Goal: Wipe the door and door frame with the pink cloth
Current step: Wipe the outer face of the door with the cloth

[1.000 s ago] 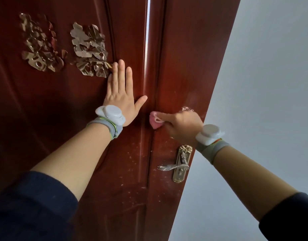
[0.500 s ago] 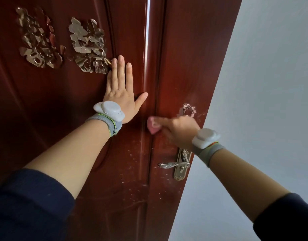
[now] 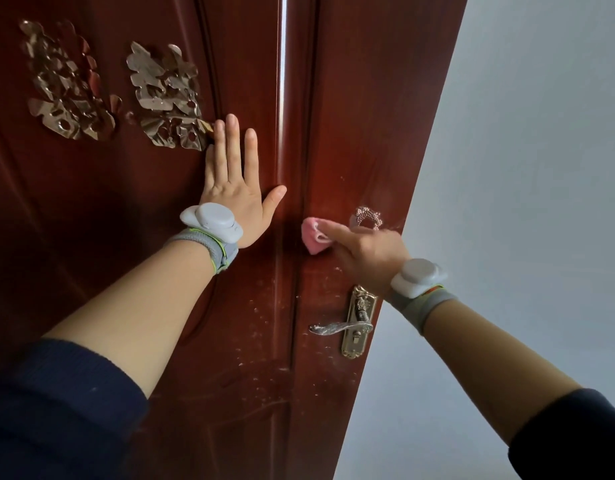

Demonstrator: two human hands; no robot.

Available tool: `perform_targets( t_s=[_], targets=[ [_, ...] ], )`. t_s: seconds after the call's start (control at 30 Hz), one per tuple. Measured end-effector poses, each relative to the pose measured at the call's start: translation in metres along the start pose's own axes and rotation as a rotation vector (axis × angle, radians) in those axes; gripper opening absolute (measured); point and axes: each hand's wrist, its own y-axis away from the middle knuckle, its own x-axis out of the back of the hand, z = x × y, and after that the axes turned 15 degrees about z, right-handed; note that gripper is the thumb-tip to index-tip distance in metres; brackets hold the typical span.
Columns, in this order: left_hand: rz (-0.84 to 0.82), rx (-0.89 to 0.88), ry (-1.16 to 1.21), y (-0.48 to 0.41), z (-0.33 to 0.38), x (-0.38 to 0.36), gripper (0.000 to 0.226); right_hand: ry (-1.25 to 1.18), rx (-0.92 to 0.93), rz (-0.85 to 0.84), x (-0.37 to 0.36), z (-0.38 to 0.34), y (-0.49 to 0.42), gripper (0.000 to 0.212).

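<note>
A dark red wooden door [image 3: 133,258] fills the left and middle of the head view. My left hand [image 3: 235,188] lies flat on it, fingers spread and pointing up, holding nothing. My right hand [image 3: 365,251] grips a small pink cloth [image 3: 313,235] and presses it against the door's right stile, just right of the groove and above the handle. Pale specks and smears cover the wood below both hands.
A gold lever handle with its plate [image 3: 354,323] sits right under my right wrist. Shiny gold foil decorations [image 3: 160,98] are stuck to the door's upper left. A small beaded ornament [image 3: 366,218] is fixed above my right hand. A grey wall [image 3: 524,202] lies to the right.
My right hand with the cloth has slid a little down the stile, closer to the handle. My left hand stays flat on the door.
</note>
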Motion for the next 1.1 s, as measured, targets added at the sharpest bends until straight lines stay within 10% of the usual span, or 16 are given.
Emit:
perform_targets(
  t_s=[0.07,0.23,0.47,0.8,1.0,1.1],
  targets=[
    [-0.010,-0.003,-0.002,0.000,0.001,0.000,0.084,0.032,-0.058,0.046,0.007,0.013,0.001,0.045],
    [-0.032,0.025,-0.027,0.000,0.009,0.003,0.080,0.097,0.066,-0.492,0.001,0.011,0.030,0.051],
    [0.051,0.112,0.068,0.004,0.040,-0.004,0.075,0.004,-0.226,0.147,0.058,0.053,-0.005,0.042],
    [0.094,0.143,0.085,0.005,0.048,-0.008,0.072,0.028,-0.051,-0.207,0.034,0.056,0.042,0.037],
    [0.111,0.130,0.071,0.006,0.047,-0.010,0.071,-0.020,-0.404,0.165,0.042,0.071,0.014,0.039],
    [0.119,0.125,0.059,0.004,0.047,-0.011,0.072,-0.005,-0.280,0.040,0.025,0.055,0.038,0.037]
  ],
)
